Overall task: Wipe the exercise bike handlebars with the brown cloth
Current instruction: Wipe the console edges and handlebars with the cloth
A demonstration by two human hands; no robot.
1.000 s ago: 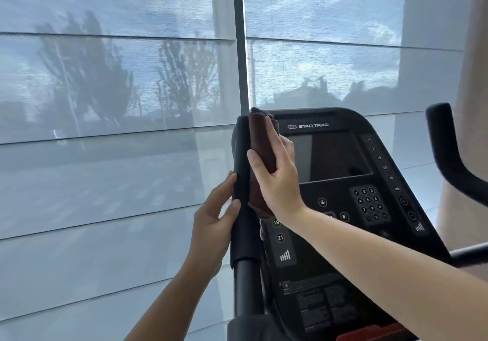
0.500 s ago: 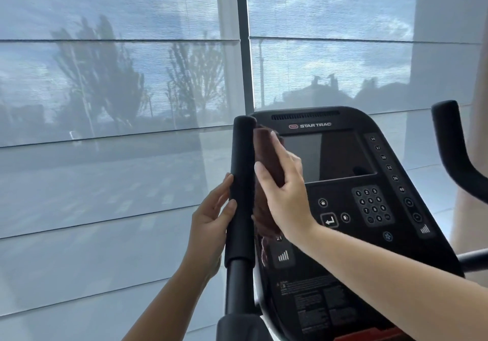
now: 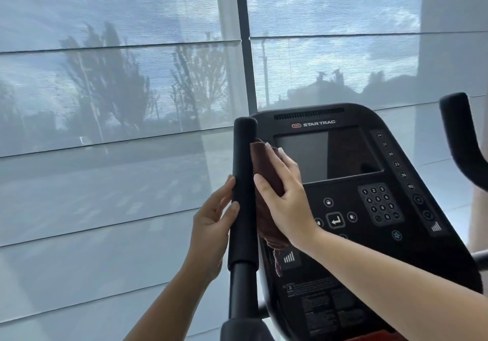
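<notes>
Right hand (image 3: 286, 195): flat, pressing brown cloth (image 3: 266, 171) at grip's three o'clock.
Left hand (image 3: 211, 224): loosely cupped, bracing left handlebar (image 3: 244, 195).
Technique: you should wrap cloth round, wiping full length.

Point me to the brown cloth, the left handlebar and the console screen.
brown cloth (image 3: 266, 166), head view, on the folded upper part showing between thumb and fingers of the right hand.
left handlebar (image 3: 244, 208), head view, on the middle of its black foam sleeve.
console screen (image 3: 343, 156), head view, on the dark glass near its centre.
</notes>
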